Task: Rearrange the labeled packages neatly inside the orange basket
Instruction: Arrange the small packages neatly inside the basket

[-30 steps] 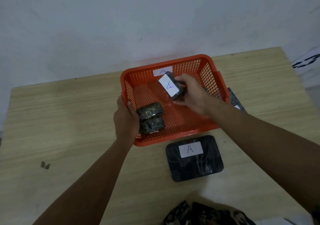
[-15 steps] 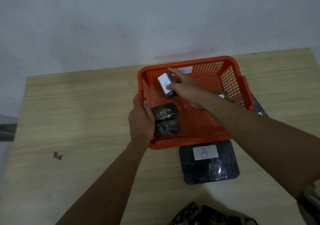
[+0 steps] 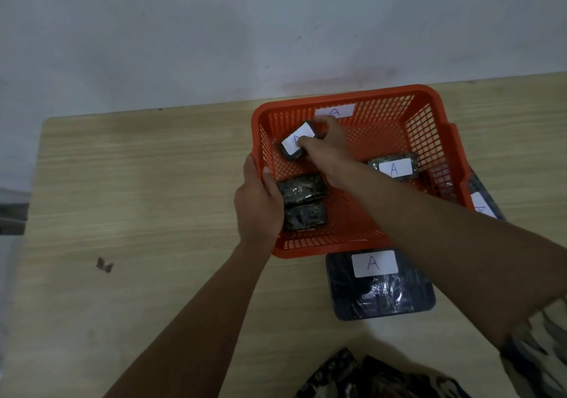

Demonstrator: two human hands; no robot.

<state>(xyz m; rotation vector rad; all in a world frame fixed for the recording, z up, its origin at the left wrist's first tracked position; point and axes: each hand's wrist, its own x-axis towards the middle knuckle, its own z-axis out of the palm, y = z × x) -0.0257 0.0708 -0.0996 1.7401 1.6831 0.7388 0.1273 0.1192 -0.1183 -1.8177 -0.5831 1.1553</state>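
The small labeled pkg [image 3: 296,143] in your right hand [image 3: 326,149] looks light, stiff and film-wrapped, so prob. slick: pinch it by the short ends, not the glossy faces. Right hand's fingers are curled narrow around it, tilted, low in the far-left corner of the orange basket [image 3: 435,140]. Left hand [image 3: 257,201] is clamped on the basket's left rim, thumb inside, beside two dark pkgs [image 3: 302,203].
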